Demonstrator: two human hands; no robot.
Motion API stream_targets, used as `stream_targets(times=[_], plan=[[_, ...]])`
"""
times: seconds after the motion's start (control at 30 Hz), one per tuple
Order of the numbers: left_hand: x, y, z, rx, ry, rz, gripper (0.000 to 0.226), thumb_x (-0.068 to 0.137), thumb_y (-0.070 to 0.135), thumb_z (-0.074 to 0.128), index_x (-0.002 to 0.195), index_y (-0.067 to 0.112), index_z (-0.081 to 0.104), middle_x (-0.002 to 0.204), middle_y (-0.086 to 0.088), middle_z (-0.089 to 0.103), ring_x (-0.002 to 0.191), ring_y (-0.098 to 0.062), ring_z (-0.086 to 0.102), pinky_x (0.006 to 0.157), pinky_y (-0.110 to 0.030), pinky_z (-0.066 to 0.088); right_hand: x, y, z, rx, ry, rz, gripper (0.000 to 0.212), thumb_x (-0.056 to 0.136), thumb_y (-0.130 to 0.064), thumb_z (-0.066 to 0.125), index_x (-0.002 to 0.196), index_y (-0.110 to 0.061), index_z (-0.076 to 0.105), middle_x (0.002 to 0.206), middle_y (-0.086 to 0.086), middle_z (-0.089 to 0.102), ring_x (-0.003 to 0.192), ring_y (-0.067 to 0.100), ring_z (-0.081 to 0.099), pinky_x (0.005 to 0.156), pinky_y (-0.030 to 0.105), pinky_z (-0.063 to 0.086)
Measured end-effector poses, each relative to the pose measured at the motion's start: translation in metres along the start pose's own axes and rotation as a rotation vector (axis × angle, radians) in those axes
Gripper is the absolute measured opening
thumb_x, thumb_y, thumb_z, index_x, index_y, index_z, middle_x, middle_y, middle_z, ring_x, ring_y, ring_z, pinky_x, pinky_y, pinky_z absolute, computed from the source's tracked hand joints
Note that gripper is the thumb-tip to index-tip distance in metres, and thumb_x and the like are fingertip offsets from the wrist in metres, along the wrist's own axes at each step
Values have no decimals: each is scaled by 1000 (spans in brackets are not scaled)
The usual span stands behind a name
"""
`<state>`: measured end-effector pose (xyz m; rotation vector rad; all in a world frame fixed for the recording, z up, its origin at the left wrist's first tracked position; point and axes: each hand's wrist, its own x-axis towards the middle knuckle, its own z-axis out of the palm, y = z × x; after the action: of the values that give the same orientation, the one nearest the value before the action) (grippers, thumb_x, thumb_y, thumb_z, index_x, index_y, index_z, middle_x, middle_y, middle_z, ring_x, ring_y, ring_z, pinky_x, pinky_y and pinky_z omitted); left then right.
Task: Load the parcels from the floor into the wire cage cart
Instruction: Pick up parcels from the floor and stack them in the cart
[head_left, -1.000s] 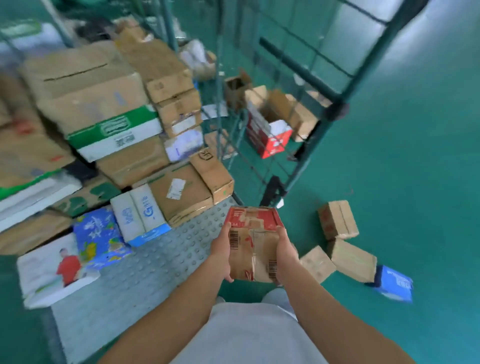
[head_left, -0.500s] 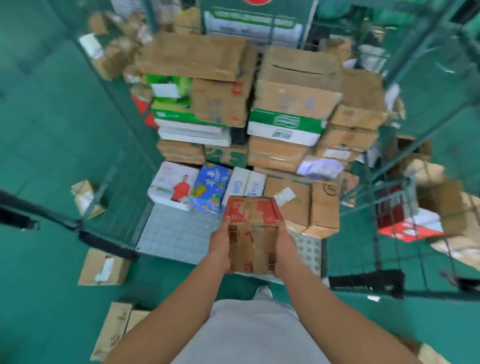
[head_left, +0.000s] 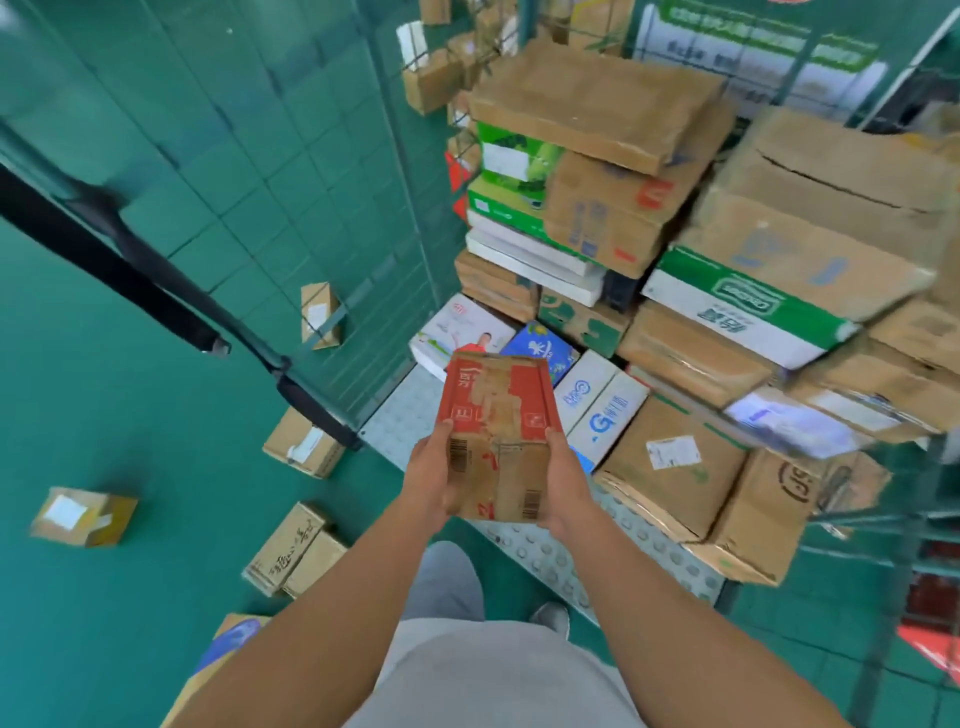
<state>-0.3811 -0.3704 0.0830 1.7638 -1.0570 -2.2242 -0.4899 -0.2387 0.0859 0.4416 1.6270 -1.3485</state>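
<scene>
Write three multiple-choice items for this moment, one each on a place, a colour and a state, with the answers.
1. Where is the red and brown parcel?
A. Lying on the floor
B. Held up in front of the cart's stack
C. On top of the stack

2. What colour is the floor?
A. Grey
B. Yellow
C. Green

3. How are the hands placed on the parcel?
A. Left hand and right hand grip opposite sides
B. Only one hand holds it
C. Both press flat on its top

Answers:
1 B: it sits between both hands, above the studded cart floor, with stacked boxes behind it.
2 C: green shows all around the loose boxes at the left.
3 A: fingers of each hand curl round a side of the parcel.
</scene>
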Motion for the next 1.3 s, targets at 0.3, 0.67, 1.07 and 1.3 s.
stream_targets(times=[0.3, 0.67, 1.07, 1.3], plan=[[57, 66, -39, 107, 133, -99, 24, 98, 48, 60, 108, 28, 67, 107, -1, 71, 96, -22, 67, 83, -50, 60, 65, -27, 68, -385, 50, 6, 35, 92, -48, 54, 76, -17, 57, 80, 5, 62, 74, 21, 58, 73, 36, 45], [251, 191, -73, 357, 12, -137, 30, 100, 31, 64, 125, 27, 48, 105, 6, 61, 91, -10, 56, 101, -50, 46, 206, -69, 200, -405, 139, 148, 23, 92, -37, 58, 79, -19, 66, 74, 3, 63, 69, 18, 58, 71, 33, 46], [450, 209, -55, 520, -66, -207, 44, 107, 21, 51, 145, 43, 47, 113, 10, 58, 108, -16, 55, 78, -35, 56, 362, -59, 251, -291, 213, 142, 22, 105, -33, 50, 123, -30, 61, 69, 6, 65, 60, 22, 62, 52, 23, 45], [526, 197, -50, 537, 26, -89, 38, 103, 7, 48, 127, 34, 61, 90, 1, 58, 74, -13, 51, 68, -27, 50, 432, -56, 279, -233, 234, 138, 23, 105, -22, 46, 121, -34, 59, 83, 8, 63, 69, 21, 59, 66, 33, 49]])
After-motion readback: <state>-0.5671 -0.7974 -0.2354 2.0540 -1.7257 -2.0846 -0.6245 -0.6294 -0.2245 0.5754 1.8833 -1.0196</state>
